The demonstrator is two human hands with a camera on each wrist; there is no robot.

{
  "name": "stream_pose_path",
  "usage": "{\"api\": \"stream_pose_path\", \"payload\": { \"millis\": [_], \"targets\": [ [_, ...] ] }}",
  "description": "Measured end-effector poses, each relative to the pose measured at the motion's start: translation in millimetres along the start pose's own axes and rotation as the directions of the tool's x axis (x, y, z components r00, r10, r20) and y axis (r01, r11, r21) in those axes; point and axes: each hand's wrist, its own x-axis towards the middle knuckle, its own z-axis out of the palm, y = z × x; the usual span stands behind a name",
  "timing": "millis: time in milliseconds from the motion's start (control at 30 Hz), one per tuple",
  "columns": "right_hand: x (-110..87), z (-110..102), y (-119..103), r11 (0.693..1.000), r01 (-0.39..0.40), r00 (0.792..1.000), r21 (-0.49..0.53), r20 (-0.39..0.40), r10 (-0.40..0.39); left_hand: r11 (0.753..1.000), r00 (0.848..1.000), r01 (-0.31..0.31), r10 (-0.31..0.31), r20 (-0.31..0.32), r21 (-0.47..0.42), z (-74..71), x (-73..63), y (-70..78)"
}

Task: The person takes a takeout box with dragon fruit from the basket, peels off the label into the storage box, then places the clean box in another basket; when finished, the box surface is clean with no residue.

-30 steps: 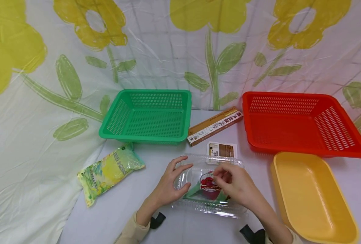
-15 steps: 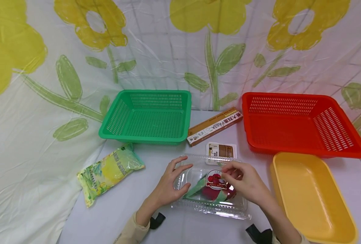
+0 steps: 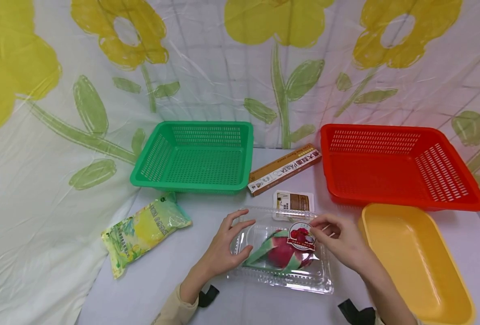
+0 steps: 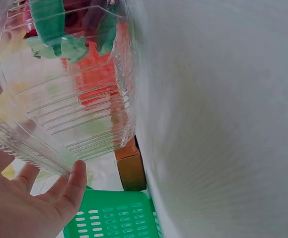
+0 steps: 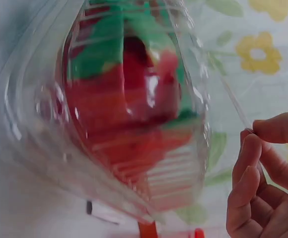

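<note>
A clear plastic clamshell box [image 3: 260, 280] with a red and green dragon fruit [image 3: 280, 253] inside stands in front of me. My left hand [image 3: 228, 246], its fingers spread, rests along the box's left side; in the left wrist view its fingertips [image 4: 78, 171] meet the ribbed edge. Between thumb and fingers my right hand [image 3: 341, 239] pinches the edge of a round sticker [image 3: 301, 236] printed with red fruit, over the right part of the lid. The right wrist view shows the sticker nearly edge-on [image 5: 238, 106], standing apart from the box.
Behind the box lie a small brown and white packet [image 3: 293, 201] and a pasta box [image 3: 284, 169]. A green basket [image 3: 246, 183], a red basket [image 3: 333, 189] and a yellow tub [image 3: 431, 234] stand around. Left of my hand is a yellow-green bag [image 3: 148, 230].
My right hand has moved right with the round sticker, uncovering more of the dragon fruit beneath. The box's right end has shifted slightly rightward. My left hand has stayed in place.
</note>
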Motion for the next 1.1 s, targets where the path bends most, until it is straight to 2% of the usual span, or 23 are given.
{"api": "stream_pose_path", "payload": {
  "millis": [200,500,833,1100],
  "targets": [
    [-1.4,-12.9,4.0,0.997,-0.048,0.999,-0.056,-0.022,0.047,1.000,1.000,-0.017,0.017,-0.009,0.011,0.4,-0.5,-0.6],
    [-6.0,-29.7,11.6,0.987,-0.135,0.990,-0.088,-0.046,0.131,1.000,1.000,0.006,-0.006,0.000,0.001,-0.1,0.1,0.6],
    [-9.3,-45.2,19.2,0.974,-0.166,0.984,-0.156,-0.087,0.153,1.000,1.000,-0.004,0.004,-0.004,0.008,-0.3,0.7,1.9],
    [-13.2,-58.0,30.5,0.978,-0.129,0.985,-0.164,-0.134,0.108,1.000,0.999,0.028,-0.028,0.014,0.000,0.1,0.3,0.5]
  ]
}}
